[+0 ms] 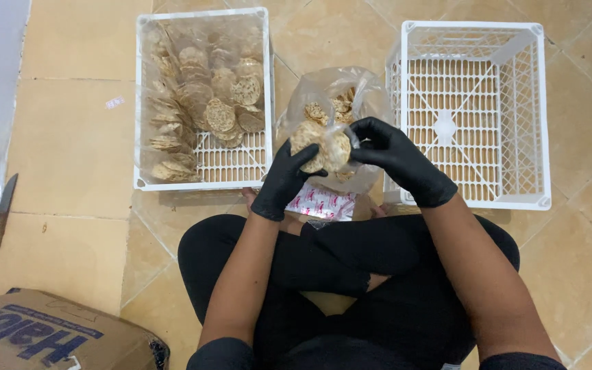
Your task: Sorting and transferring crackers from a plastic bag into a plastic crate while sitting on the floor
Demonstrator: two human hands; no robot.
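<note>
A person sits cross-legged on a tan tiled floor (70, 137), and two white plastic crates stand at the far side of the legs. The crate on the right (474, 113) shows only its bare lattice bottom. The crate on the left (203, 99) holds many round flat crackers, packed in clear bags and lying in overlapping rows, thickest along its left wall and far half (the near right corner still shows open lattice). A brown cardboard box (49, 336) sits at the near left edge, and a knife (3, 209) lies by the wall on the left.

Between the crates, a clear plastic bag (337, 103) stands open, part filled with the same round crackers. Both hands wear black gloves. The left hand (286, 181) is curled around a small stack of crackers (323, 147) at the bag's mouth, and the right hand (395, 157) pinches the stack's right edge with its fingers closed on it. Just near of the hands, a white sheet with red print (323, 202) lies on the floor by the feet.

The step in hand looks like portioning: a counted stack being lifted out of, or set into, the open bag; which of the two cannot be told. The next move seems to call for keeping the stack squared and gripped lightly, since such thin discs would likely snap under pressure.
</note>
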